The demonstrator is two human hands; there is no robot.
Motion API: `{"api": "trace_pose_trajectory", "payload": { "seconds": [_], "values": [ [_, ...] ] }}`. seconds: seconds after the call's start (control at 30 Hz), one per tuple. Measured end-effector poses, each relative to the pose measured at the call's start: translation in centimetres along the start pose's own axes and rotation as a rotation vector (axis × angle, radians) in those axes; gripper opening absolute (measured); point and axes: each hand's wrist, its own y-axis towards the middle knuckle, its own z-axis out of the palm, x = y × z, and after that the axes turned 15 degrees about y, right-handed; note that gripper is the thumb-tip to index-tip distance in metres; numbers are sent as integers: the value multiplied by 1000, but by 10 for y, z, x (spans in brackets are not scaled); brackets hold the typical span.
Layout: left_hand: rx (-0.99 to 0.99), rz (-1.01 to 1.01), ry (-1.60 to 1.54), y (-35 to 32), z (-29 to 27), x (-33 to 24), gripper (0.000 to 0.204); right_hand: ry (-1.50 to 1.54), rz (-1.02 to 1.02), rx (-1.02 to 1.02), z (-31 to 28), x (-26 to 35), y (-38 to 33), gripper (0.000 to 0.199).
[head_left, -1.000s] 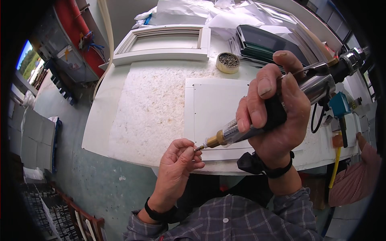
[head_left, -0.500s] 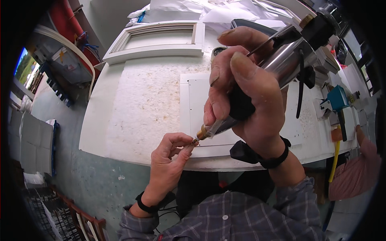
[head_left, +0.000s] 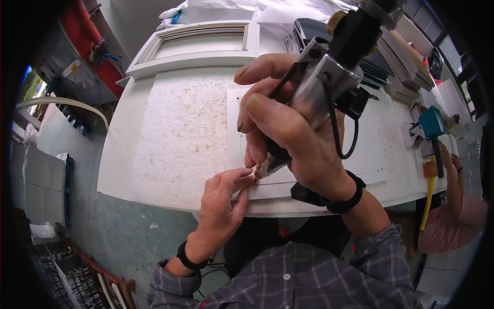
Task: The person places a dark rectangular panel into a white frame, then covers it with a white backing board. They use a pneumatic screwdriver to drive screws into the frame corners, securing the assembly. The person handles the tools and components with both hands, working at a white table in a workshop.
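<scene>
My right hand (head_left: 303,129) is wrapped round an air screwdriver (head_left: 321,85) with a silver body, black grip, brass-coloured fittings and a thin lever. The tool slants down to the left, its clear-sleeved nose (head_left: 264,169) close to the front left corner of a flat white panel (head_left: 278,190). There my left hand (head_left: 222,201) pinches a small metal piece at the tool's tip, mostly covered by thumb and forefinger; I cannot tell its exact kind. Small dark dots line the panel's edges. Beneath the panel is a worn white work table (head_left: 180,139).
A white frame (head_left: 198,59) lies at the table's far left, before heaped white sheeting (head_left: 216,10). Dark stacked panels (head_left: 370,72) stand at the far right. Further right are a teal-and-black tool (head_left: 433,123) and another person's arm (head_left: 455,180). A beige hose (head_left: 67,100) arches at left.
The screwdriver and my right hand have moved left and lower, its nose now down near the panel's corner. My left hand has moved slightly right along with the tip, still pinching.
</scene>
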Motion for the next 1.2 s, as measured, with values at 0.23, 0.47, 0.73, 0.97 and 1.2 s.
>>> {"api": "trace_pose_trajectory", "payload": {
  "seconds": [0.23,0.47,0.73,0.97,1.2],
  "values": [
    [-34,48,64,-3,3,3,49,4,19,-13,-4,-5,-3,37],
    [-33,91,99,-5,5,9,56,9,26,46,-7,-10,-4,37],
    [148,397,365,8,-30,24,72,9,15,91,-5,-14,-3,29],
    [130,542,498,13,-29,37,59,19,40,86,-4,-13,-5,24],
    [126,572,502,13,-31,36,54,-100,53,125,-9,-15,-8,21]
  ]
}}
